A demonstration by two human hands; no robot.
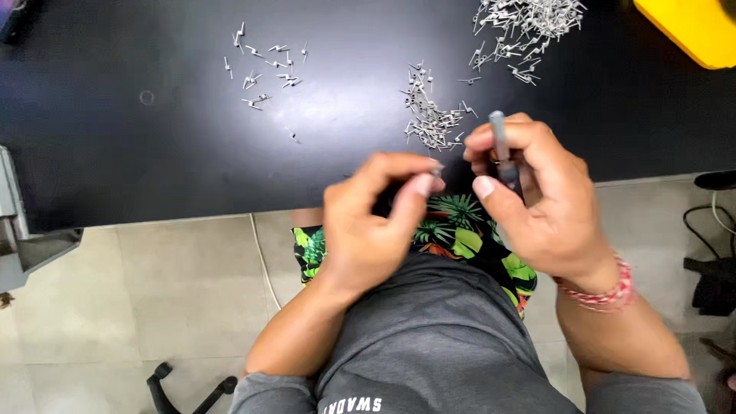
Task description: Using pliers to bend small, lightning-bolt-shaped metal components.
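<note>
Three piles of pins [431, 115] lie on my tabletop [153, 153]; right hand [537, 199] grips a rod [500, 146], left hand [376, 222] pinches one small pin.

black table [153, 153], silver metal clips [429, 123], yellow bin [694, 27], leaf-patterned green shorts [460, 230]

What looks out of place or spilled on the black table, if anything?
Nothing looks damaged. The small metal parts lie loose on the black table in three groups: a thin scatter at the left, a denser heap near the hands, and a big pile cut off by the top edge.
</note>
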